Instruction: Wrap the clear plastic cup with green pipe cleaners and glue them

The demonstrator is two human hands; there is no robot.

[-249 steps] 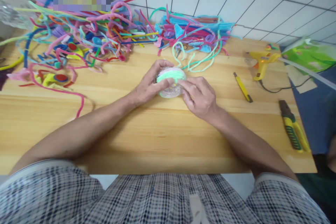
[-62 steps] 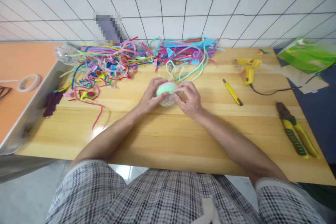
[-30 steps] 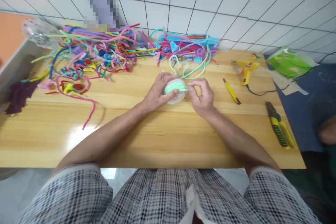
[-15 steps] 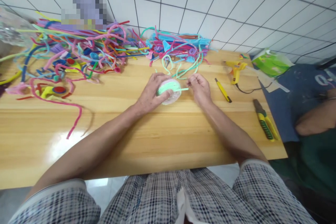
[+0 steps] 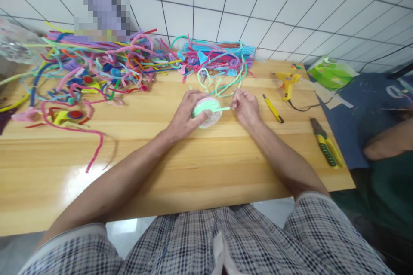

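Observation:
My left hand (image 5: 187, 114) is closed around a round disc (image 5: 209, 105) with mint-green fuzzy pipe cleaner across its top, its thumb pressing on the face. The disc has a pale pink upper edge and a clear, shiny lower side. From its right side a short mint-green pipe cleaner end (image 5: 225, 109) sticks out. My right hand (image 5: 245, 105) is closed in a pinch right at that end; whether the fingertips grip it or something small, I cannot make out. Loose mint-green pipe cleaners (image 5: 226, 88) curl on the table just beyond both hands.
Heaped pipe cleaners (image 5: 106, 64) lie at the back left, with a bundle (image 5: 222, 53) by the tiled wall. Rightward are a yellow utility knife (image 5: 273, 108), glue gun (image 5: 287, 84), pliers (image 5: 325, 144) and green packet (image 5: 332, 73). Another person's arm (image 5: 389, 139) is at the far right.
The fingertips of my right hand have shifted slightly and now sit level with the pipe cleaner end. My left hand keeps its hold on the disc. The view has tilted a little.

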